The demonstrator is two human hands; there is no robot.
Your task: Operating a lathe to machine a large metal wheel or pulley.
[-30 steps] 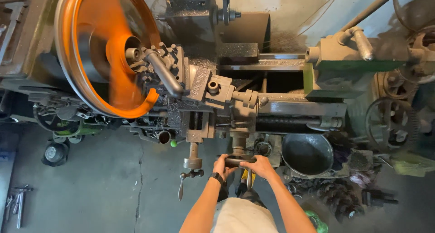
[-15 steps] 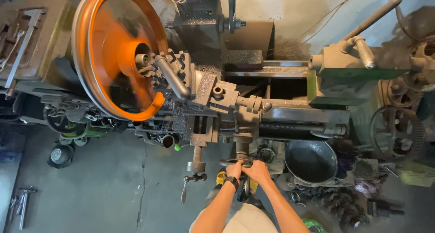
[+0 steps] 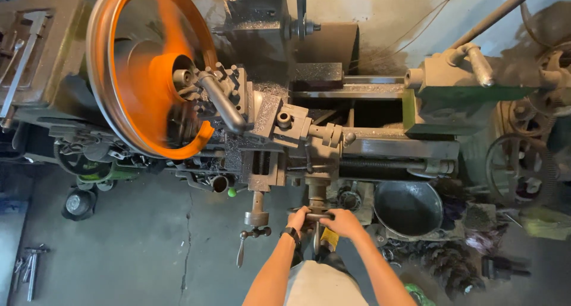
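I look straight down on a grey metal lathe (image 3: pixel 380 145). A large orange disc (image 3: pixel 148 74) spins on its spindle at the upper left, blurred by motion. The tool post (image 3: pixel 238 98) with a bent steel handle sits right against the disc. My left hand (image 3: pixel 299 218) and my right hand (image 3: pixel 342 221) both grip the carriage handwheel (image 3: pixel 316 215) at the lathe's front edge. A dark band is on my left wrist.
A crank handle (image 3: pixel 250 234) hangs left of my hands. The green tailstock (image 3: pixel 458 98) sits at the right. A round metal basin (image 3: pixel 408 207) stands on the floor, with dark metal swarf (image 3: pixel 446 264) beside it. Tools (image 3: pixel 27 270) lie at the lower left on cracked concrete.
The view has shifted, so the lathe sits lower and further right in frame. The disc keeps spinning. Both hands stay on the handwheel.
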